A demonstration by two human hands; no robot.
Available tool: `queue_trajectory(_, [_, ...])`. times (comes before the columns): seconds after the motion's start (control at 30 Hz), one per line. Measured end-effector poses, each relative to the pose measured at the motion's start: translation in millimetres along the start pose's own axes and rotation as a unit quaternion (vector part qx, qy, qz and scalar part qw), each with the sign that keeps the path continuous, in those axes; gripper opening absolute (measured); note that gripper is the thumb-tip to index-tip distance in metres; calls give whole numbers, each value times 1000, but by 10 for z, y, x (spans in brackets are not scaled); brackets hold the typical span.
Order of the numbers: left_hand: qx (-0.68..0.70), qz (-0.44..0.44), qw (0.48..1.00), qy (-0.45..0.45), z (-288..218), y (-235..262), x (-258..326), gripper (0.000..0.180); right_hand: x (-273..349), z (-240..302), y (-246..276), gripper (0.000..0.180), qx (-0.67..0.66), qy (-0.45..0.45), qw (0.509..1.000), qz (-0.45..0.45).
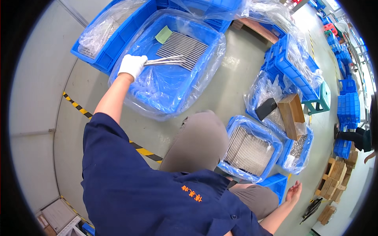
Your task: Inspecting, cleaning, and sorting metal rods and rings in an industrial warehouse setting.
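Metal rods could be dropped or scattered, being gripped only near one end by the closed fingers of the gloved left hand over a plastic-lined blue bin; slim, silvery, slightly fanned, they are seen as the right hand is held empty, fingers loosely extended

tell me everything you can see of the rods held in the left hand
The held rods are a few slender, straight, silvery pieces that look like metal; overlap hides their exact number. The white-gloved left hand grips them at one end, and they fan slightly toward the right. Their free ends overlie a row of similar rods inside the plastic-lined blue bin; whether they touch it is unclear.
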State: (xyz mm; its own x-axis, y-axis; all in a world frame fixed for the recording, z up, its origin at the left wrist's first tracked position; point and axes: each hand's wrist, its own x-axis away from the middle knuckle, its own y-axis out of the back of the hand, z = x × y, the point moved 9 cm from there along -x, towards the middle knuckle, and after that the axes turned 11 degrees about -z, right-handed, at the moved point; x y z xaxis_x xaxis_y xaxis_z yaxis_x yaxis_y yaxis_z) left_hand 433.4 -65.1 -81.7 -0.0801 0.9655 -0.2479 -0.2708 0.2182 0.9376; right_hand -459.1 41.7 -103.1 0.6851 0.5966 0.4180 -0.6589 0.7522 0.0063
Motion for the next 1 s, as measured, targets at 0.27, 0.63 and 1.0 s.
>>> queue_trajectory(0.27, [71,10,984,-160,-278,-559,-253,6,171,-75,302,20,25,-18,997,-75])
queue_trajectory(0.63, [139,29,988,-53,-520,-698,-531,35,174,-74,250,20,73,-19,995,-70])
queue_trajectory(1.0, [142,29,988,-58,-901,-818,-218,60,205,-78,40,22,98,-10,993,-60])
